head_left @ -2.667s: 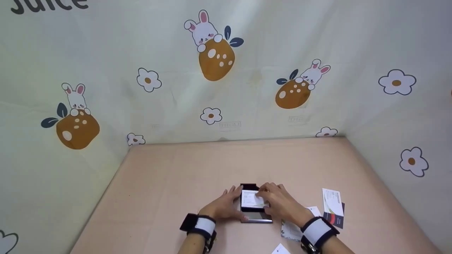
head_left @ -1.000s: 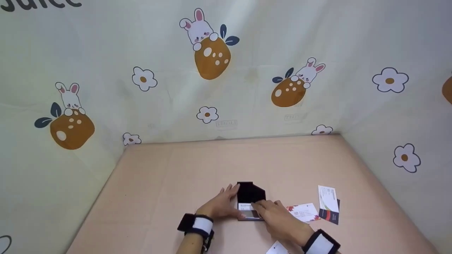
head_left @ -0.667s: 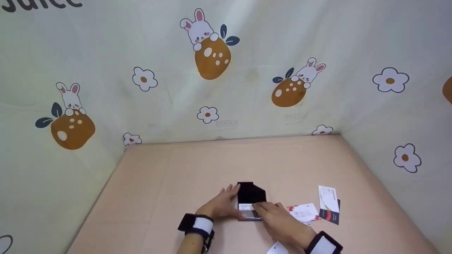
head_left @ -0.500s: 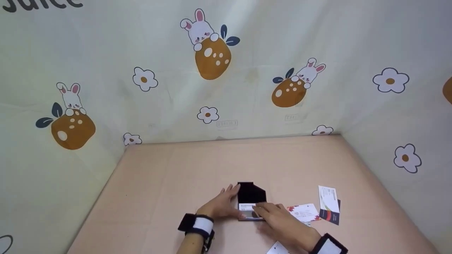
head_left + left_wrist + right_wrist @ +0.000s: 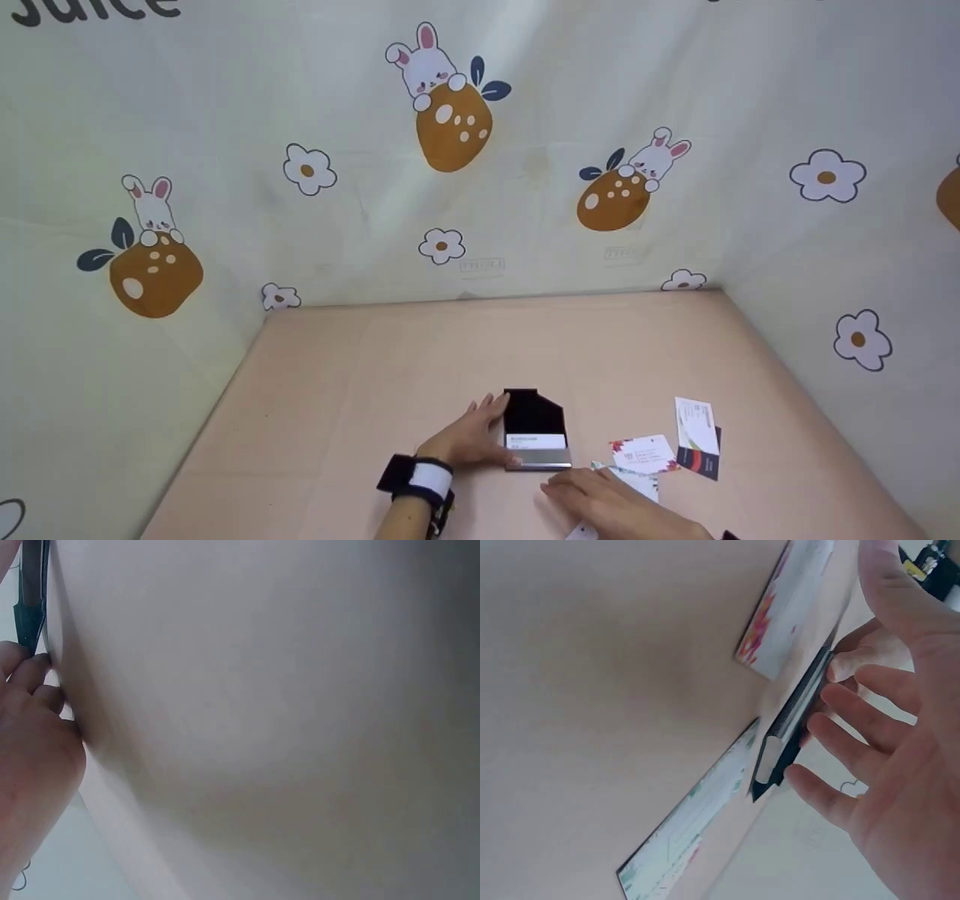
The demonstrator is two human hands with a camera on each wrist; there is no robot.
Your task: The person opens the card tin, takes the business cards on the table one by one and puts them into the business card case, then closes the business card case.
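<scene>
A business card case [image 5: 536, 459] lies unfolded on the table, with a black inner lid [image 5: 534, 412] and a silver front flap. A white card [image 5: 536, 441] sits in it, its lower part hidden behind the flap. My left hand [image 5: 469, 442] grips the case's left side, thumb at the front corner and fingers along the far edge. Nearer the camera, my right hand [image 5: 600, 499] is off the case with relaxed fingers, holding nothing. It hovers by a floral green-edged card [image 5: 637, 481] and partly covers a white card [image 5: 582, 532] at the bottom.
Right of the case lies a card with red leaves [image 5: 643, 454]. Farther right, a white card [image 5: 696, 424] overlaps a dark card with a red stripe [image 5: 706, 466]. A printed curtain [image 5: 540, 210] borders the table at the back and sides.
My right hand first slid the white card down into the case, then let go and moved toward the bottom right. My left hand has stayed on the case.
</scene>
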